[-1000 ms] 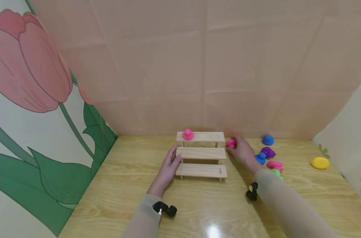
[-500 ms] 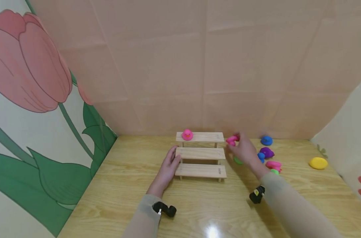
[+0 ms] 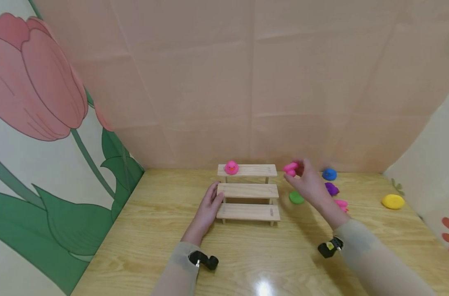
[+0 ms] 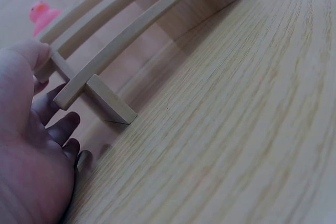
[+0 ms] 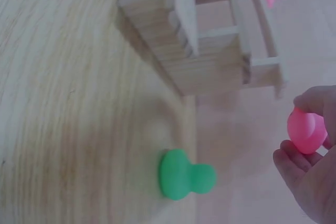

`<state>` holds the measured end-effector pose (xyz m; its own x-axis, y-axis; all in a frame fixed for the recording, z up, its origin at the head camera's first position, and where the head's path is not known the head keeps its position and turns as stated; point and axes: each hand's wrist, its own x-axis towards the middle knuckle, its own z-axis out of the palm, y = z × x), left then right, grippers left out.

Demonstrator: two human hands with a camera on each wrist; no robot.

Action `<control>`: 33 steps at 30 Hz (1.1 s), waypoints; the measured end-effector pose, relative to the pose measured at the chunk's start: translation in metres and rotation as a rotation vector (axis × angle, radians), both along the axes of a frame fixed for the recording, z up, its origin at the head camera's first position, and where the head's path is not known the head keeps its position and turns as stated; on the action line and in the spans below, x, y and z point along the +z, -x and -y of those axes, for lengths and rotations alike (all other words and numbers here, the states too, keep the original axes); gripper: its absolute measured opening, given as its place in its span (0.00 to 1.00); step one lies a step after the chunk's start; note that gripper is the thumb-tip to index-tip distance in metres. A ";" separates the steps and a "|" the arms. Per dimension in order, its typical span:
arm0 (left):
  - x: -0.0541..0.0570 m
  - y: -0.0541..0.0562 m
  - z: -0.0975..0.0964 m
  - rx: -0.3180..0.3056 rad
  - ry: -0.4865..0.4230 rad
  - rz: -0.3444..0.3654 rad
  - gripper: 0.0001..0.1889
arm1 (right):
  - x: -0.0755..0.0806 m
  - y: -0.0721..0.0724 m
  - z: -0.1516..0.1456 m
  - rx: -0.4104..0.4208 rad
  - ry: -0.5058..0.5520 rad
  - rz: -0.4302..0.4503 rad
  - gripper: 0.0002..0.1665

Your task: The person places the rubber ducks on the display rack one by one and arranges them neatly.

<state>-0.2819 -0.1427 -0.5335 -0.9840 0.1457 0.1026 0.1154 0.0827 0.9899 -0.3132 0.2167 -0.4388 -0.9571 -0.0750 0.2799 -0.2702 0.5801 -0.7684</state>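
A three-tier wooden stand (image 3: 248, 190) sits on the table, with one pink rubber duck (image 3: 231, 167) on the left of its top tier. My left hand (image 3: 206, 207) holds the stand's left end; in the left wrist view the thumb lies at the middle tier's end and the fingers (image 4: 64, 128) curl beside the lower tiers. To the right of the stand, my right hand (image 3: 310, 187) pinches a second pink rubber duck (image 5: 306, 130) between thumb and fingers, raised above the table. Below that hand, a green duck (image 5: 185, 174) rests on the tabletop.
Right of my right hand lie a blue duck (image 3: 329, 174), a purple duck (image 3: 332, 189) and another pink duck (image 3: 341, 204), the last partly hidden by the forearm. A yellow duck (image 3: 393, 201) lies farther right. A pinkish cloth backdrop (image 3: 209, 102) rises behind the table.
My right hand has lifted the pink duck and shifted it slightly right and up, turning as it goes. The green duck beneath has come into full view. My left hand stays on the stand.
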 end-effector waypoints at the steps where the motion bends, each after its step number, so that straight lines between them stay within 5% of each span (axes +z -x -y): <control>1: 0.000 0.000 0.000 -0.002 -0.001 -0.001 0.36 | 0.002 -0.002 0.000 0.002 0.010 -0.003 0.36; 17: -0.001 0.000 0.000 -0.003 -0.007 -0.007 0.35 | 0.031 -0.020 0.025 0.095 -0.053 -0.153 0.37; 23: -0.001 0.000 0.000 0.006 0.005 -0.005 0.35 | 0.034 -0.019 0.043 0.178 -0.043 -0.136 0.31; 33: 0.000 0.001 0.001 0.004 0.022 -0.009 0.36 | 0.033 -0.011 0.065 0.234 -0.202 -0.172 0.25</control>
<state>-0.2831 -0.1437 -0.5339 -0.9836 0.1445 0.1081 0.1239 0.1049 0.9867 -0.3018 0.1517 -0.4060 -0.8476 -0.3568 0.3927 -0.5291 0.6231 -0.5760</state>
